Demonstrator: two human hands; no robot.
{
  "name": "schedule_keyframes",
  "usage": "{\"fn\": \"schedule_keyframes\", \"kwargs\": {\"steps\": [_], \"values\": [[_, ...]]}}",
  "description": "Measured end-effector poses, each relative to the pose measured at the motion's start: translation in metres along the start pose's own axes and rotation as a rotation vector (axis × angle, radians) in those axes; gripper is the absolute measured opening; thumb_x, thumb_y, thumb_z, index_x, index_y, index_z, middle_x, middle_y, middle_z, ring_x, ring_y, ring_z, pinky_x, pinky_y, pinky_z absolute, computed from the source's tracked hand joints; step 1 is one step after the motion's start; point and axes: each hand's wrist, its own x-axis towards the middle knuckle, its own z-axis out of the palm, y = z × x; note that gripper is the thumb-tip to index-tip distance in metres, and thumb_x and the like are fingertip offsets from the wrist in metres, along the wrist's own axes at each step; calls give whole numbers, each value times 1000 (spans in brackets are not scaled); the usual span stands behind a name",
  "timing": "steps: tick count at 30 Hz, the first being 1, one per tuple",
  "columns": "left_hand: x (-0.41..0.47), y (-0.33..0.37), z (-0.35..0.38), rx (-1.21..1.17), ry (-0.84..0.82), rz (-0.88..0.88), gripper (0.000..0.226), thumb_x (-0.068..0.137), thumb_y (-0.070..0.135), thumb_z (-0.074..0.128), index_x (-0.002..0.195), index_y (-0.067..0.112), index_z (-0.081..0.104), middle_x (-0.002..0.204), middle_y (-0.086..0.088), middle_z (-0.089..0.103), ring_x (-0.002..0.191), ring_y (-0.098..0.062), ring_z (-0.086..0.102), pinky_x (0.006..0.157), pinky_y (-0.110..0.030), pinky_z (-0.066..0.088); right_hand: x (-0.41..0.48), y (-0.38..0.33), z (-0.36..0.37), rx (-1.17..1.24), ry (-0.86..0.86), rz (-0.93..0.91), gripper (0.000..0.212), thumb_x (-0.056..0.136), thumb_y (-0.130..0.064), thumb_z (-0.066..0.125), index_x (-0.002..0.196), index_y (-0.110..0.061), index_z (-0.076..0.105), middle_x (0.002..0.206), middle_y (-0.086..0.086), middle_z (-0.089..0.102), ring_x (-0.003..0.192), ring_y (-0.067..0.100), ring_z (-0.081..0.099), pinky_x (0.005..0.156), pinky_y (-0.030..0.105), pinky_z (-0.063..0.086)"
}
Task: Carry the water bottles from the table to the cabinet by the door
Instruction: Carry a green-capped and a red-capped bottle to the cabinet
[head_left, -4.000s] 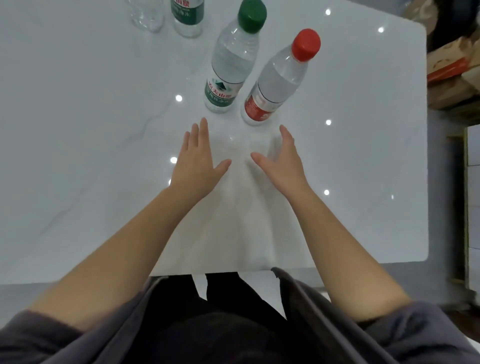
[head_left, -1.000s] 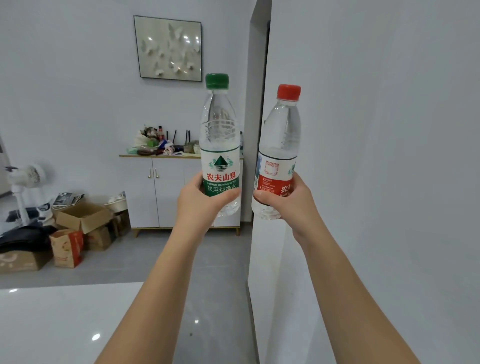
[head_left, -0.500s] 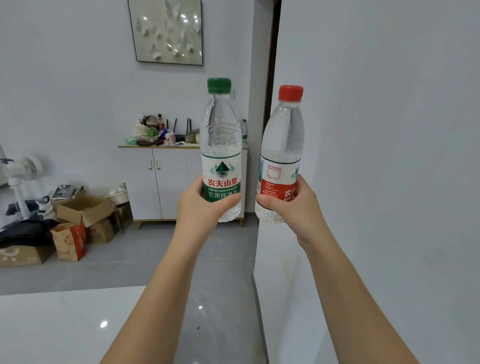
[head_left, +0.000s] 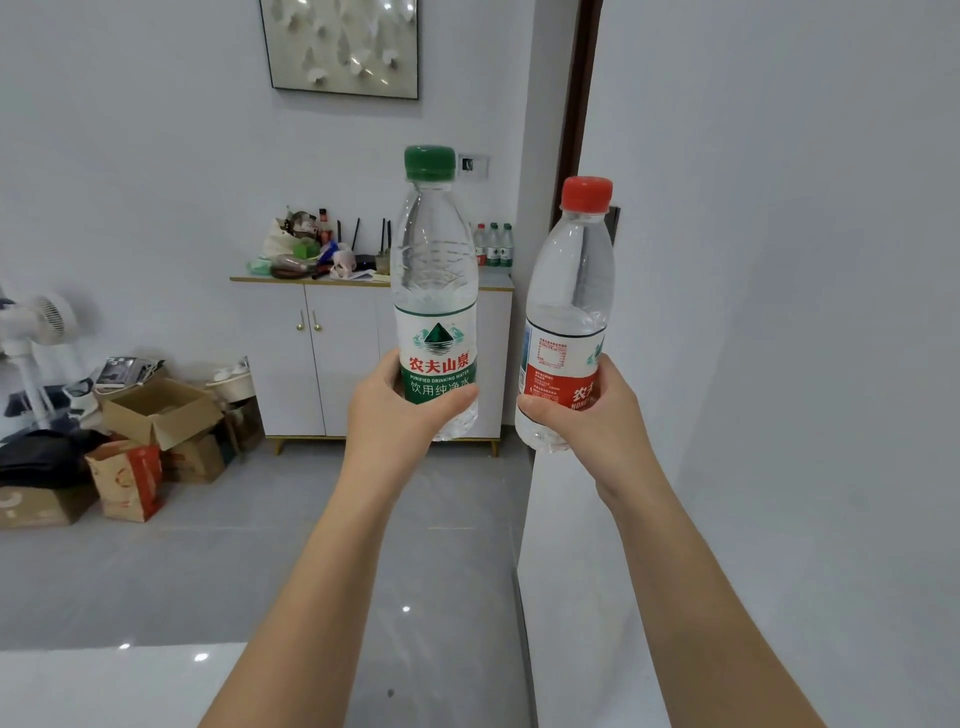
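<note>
My left hand grips a green-capped water bottle by its green label, held upright at arm's length. My right hand grips a red-capped water bottle by its red label, tilted slightly right. Across the room a white cabinet stands against the far wall next to a dark door frame. Three small water bottles stand on its right end, and clutter covers its left part.
A white wall corner juts out close on my right. Cardboard boxes, a paper bag and a white fan crowd the floor at left. Grey tiled floor runs to the cabinet. The white table's edge shows at bottom left.
Four seconds ago both hands lay open on the table before the bottles. Since then each hand holds a bottle, and over the last second the cabinet has drawn closer.
</note>
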Motion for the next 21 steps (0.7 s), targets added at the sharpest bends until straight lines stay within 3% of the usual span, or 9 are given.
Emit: {"fn": "schedule_keyframes", "kwargs": {"steps": [6,13,21], "values": [[84,-38,32,-11,36,-21,43,68,15,86,104,29,66,95,14,74,91,-3,69,81,-30,56,95,32,14,6,3,-8,61,71,-17,86,122,-30,55,111,-15,66,101,4,65,83,26,56],[157,-73,58,-16,76,-48,44,69,16,86,104,31,65,97,14,73,91,-1,68,80,-27,56,179,64,27,-18,-3,-15,65,71,-19,86,126,-29,53,117,-10,65,107,9,63,88,31,55],[230,-116,69,8,126,-47,44,70,17,85,108,29,64,99,14,71,92,-1,67,80,-28,56,251,104,48,-20,48,-17,67,72,-20,86,126,-34,49,110,-20,60,101,2,60,77,16,49]]}}
